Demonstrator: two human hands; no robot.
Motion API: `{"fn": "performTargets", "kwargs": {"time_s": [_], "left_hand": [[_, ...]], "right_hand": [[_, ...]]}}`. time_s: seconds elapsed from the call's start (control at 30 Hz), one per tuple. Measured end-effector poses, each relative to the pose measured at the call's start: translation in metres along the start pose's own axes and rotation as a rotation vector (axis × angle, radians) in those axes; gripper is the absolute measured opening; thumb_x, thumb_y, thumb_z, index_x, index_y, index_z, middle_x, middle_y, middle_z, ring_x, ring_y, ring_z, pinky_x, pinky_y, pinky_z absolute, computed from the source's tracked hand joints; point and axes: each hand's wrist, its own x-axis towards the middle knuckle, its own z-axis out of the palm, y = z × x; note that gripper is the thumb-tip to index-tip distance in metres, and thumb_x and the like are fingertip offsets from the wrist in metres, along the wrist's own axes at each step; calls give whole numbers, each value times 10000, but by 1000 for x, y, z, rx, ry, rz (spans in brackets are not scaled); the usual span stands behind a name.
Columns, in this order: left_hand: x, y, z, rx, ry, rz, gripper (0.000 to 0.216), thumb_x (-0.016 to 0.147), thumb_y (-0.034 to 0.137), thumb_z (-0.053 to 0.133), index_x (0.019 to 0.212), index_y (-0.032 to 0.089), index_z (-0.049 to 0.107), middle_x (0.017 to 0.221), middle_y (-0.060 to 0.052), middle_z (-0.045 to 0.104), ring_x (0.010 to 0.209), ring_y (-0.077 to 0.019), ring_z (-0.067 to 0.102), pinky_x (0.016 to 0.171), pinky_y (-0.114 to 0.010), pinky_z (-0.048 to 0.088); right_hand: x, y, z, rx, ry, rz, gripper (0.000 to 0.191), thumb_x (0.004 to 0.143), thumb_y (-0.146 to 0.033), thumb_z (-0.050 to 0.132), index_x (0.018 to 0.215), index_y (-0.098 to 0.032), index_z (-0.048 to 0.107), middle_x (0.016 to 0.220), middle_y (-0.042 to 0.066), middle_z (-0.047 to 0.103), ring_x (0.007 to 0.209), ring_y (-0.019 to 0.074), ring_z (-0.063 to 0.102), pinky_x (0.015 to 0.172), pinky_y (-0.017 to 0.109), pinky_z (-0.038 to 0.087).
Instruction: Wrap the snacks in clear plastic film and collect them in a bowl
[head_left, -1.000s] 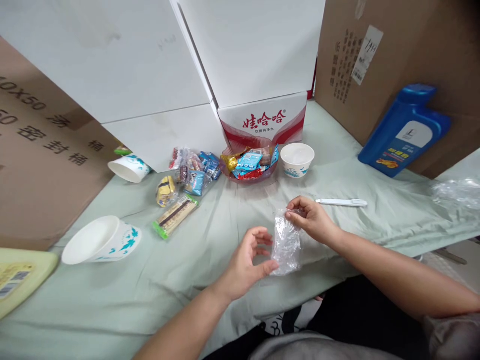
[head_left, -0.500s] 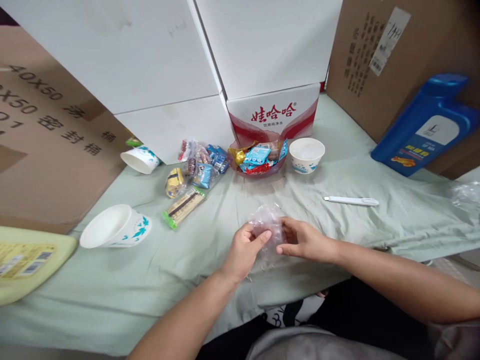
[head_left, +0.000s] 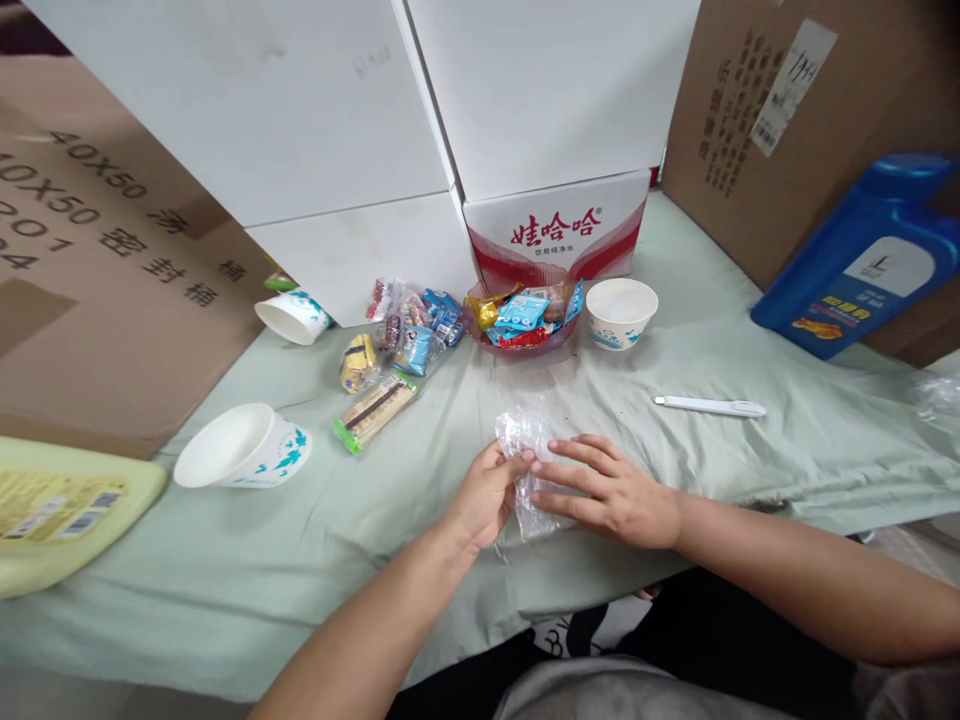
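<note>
A crumpled piece of clear bubble wrap [head_left: 523,428] is held above the front of the cloth-covered table. My left hand [head_left: 487,492] grips its left side, thumb on top and fingers behind. My right hand [head_left: 619,492] lies over the wrap's right side with its fingers stretched out and slightly spread, fingertips touching the plastic. Part of the wrap is hidden under those fingers. To the right of the hands a white utility knife [head_left: 709,406] lies on the cloth. Beyond them stands a pinkish see-through bowl [head_left: 517,350] of wrapped snacks.
Beside the bowl stands a paper cup [head_left: 621,314]; another paper cup [head_left: 244,447] lies tipped at the left, a third [head_left: 294,317] behind it. Several packaged snacks [head_left: 411,350] lie left of the bowl. A blue bottle [head_left: 855,260], a yellow jug [head_left: 71,515] and cardboard boxes [head_left: 97,330] flank the table.
My right hand has turned from cupping the wrap's edge to lying over it with fingers extended. The wrap looks flatter. My left hand keeps its grip. The view has shifted slightly.
</note>
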Motion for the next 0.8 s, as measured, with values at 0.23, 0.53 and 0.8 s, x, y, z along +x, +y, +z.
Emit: {"fn": "performTargets", "kwargs": {"time_s": [0.23,0.53,0.8], "left_hand": [[1,-9,-2,95,-30,115,397,632,375,835,905,151,655,786,-9,690,695,-129,622,673,-241,487],[-13,-17,1,513,-288,241,341,830,401,631,1078,169,663,982,-66,687,934,-196,614,834,-305,476],[-11,-17,-1,614,-118,345,352,724,422,750,946,161,671,856,-45,655,763,-156,578,704,-265,465]], "right_hand": [[7,-6,2,311,20,62,262,993,-230,399,1111,-134,613,963,94,706,921,180,618,828,336,484],[8,-4,0,276,244,525,68,881,-271,622,870,-204,624,1038,95,590,944,201,575,779,348,500],[6,2,10,656,184,830,189,784,-279,679,890,-208,540,737,-25,581,615,112,526,557,237,439]]}}
